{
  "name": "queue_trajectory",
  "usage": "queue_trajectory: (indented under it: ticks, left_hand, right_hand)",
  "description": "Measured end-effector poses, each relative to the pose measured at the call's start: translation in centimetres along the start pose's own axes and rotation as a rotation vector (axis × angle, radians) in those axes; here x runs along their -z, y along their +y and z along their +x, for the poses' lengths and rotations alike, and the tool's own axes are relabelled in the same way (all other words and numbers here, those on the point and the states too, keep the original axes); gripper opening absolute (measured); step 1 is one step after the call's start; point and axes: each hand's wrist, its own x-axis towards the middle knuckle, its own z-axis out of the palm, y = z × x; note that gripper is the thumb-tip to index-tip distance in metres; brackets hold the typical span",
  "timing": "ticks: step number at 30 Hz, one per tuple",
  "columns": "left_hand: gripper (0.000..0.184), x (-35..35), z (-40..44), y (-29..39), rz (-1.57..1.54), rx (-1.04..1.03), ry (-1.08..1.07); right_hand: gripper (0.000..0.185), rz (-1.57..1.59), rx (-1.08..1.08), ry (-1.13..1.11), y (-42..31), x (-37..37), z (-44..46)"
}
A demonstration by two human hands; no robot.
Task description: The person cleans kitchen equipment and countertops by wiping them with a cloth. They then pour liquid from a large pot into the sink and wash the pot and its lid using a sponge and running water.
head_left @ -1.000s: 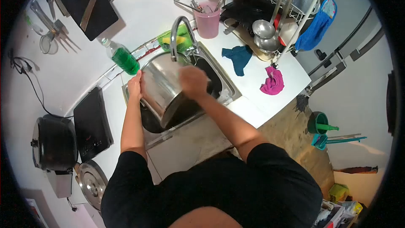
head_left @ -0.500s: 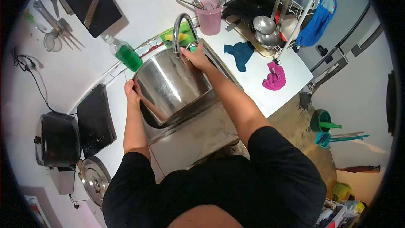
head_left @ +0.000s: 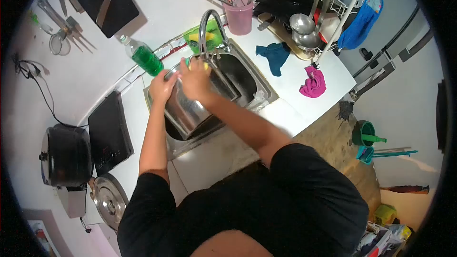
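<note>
A large steel pot (head_left: 188, 109) lies tilted on its side in the sink (head_left: 264, 83), below the curved faucet (head_left: 204, 31). My left hand (head_left: 163, 87) grips the pot at its upper left edge. Pressed on the pot's upper side is my right hand (head_left: 195, 77), its fingers partly spread over something yellow and green that looks like a sponge and is mostly hidden. Behind the faucet sits a green packet with yellow on it (head_left: 199, 40). A bottle of green liquid (head_left: 146, 59) stands left of the faucet.
Right of the sink lie a teal cloth (head_left: 274, 57) and a pink cloth (head_left: 313, 83). A pink cup of utensils (head_left: 239, 19) and a dish rack (head_left: 345, 16) stand behind. At left are a black cooktop (head_left: 109, 133), a black pot (head_left: 69, 157) and a steel lid (head_left: 109, 200).
The pot has turned and sits lower in the sink. My right hand has moved left from the pot's right side to its upper left part, and my left hand has shifted up and right.
</note>
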Motion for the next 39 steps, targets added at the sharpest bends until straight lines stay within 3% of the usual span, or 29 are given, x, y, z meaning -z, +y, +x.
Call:
queue_trajectory:
  ticks: [2, 4, 6, 7, 9, 10, 11, 13, 14, 15, 17, 19, 21, 23, 25, 26, 28, 29, 32, 35, 37, 39]
  left_hand:
    - [0.071, 0.4, 1.0, 2.8, 0.314, 0.055, -0.143]
    - [0.072, 0.0, 2.0, 2.5, 0.296, 0.112, -0.127]
    - [0.068, -0.6, 2.9, 1.9, 0.201, 0.22, -0.134]
    - [0.068, -0.3, 2.9, 1.4, 0.2, 0.213, -0.131]
    - [0.068, 0.4, 2.8, 1.1, 0.081, 0.173, -0.172]
    - [0.065, 0.7, 2.3, 1.1, -0.003, 0.209, -0.09]
    - [0.065, 0.8, 2.4, 0.3, 0.003, 0.212, -0.098]
    - [0.057, 1.2, 3.2, -2.1, -0.19, 0.333, 0.047]
    - [0.057, 1.8, 3.4, -2.5, -0.184, 0.341, 0.048]
    - [0.055, 2.5, 3.5, -2.8, -0.345, 0.345, 0.08]
    - [0.053, 3.7, 3.6, -3.5, -0.507, 0.344, 0.123]
    - [0.048, 4.6, 4.0, -4.0, -0.74, 0.402, 0.185]
    - [0.048, 5.4, 3.8, -3.8, -0.713, 0.417, 0.188]
    - [0.048, 4.7, 3.9, -4.6, -0.8, 0.412, 0.189]
    - [0.049, 4.3, 3.8, -4.6, -0.681, 0.37, 0.198]
    - [0.049, 4.0, 3.6, -4.8, -0.558, 0.33, 0.204]
    - [0.05, 3.8, 3.5, -5.0, -0.61, 0.332, 0.185]
    - [0.051, 3.7, 3.7, -5.1, -0.661, 0.324, 0.167]
    - [0.052, 3.2, 4.0, -6.4, -0.707, 0.287, 0.125]
    - [0.05, 2.9, 2.8, -5.4, -0.507, 0.305, 0.165]
    - [0.05, 2.1, 2.7, -6.6, -0.543, 0.339, 0.17]
    - [0.051, 0.7, 2.8, -8.1, -0.718, 0.255, 0.208]
  right_hand:
    - [0.04, 0.213, 0.18, -0.011, 2.7, 2.1, -0.2]
    - [0.036, 0.165, 0.279, -0.187, 9.3, 0.9, -2.0]
    - [0.035, 0.14, -0.286, -0.545, 12.2, 0.4, -6.0]
    - [0.035, 0.138, -0.287, -0.538, 10.9, 0.8, -7.4]
    - [0.034, 0.261, -0.284, -0.063, 7.3, 2.4, -8.7]
    - [0.031, 0.322, -0.062, 0.032, 5.4, 4.6, -8.3]
    - [0.031, 0.325, -0.071, 0.028, 4.9, 5.7, -8.0]
    - [0.025, 0.39, 0.121, 0.181, 5.1, 6.2, -6.4]
    - [0.02, 0.486, 0.04, 0.163, 6.8, 5.9, -5.1]
    - [0.025, 0.516, 0.138, 0.4, 8.7, 4.3, -4.2]
    - [0.033, 1.225, -0.848, 0.267, 10.5, 0.1, -5.7]
    - [0.039, 1.525, -1.161, 0.36, 11.3, -7.7, -9.7]
    - [0.049, 1.176, -1.326, 0.416, 4.8, -9.1, -12.1]
    - [0.053, 1.222, -1.626, 0.412, -1.6, -8.9, -13.2]
    - [0.054, 1.506, -1.513, 0.433, -6.0, -4.4, -11.6]
    - [0.054, 1.501, -1.516, 0.427, -6.7, -2.8, -10.9]
    - [0.054, 1.783, -1.397, 0.51, -6.6, -0.8, -9.1]
    - [0.054, 1.783, -1.392, 0.502, -4.7, -1.9, -8.5]
    - [0.05, 1.321, -1.299, 0.565, -0.8, -3.2, -8.7]
    - [0.045, 1.664, -1.406, 0.605, -1.7, 0.3, -7.7]
    - [0.037, 1.678, -1.489, 0.633, 0.6, 2.5, -6.0]
    - [0.029, 0.85, -1.177, 0.746, 5.6, 1.1, -4.4]
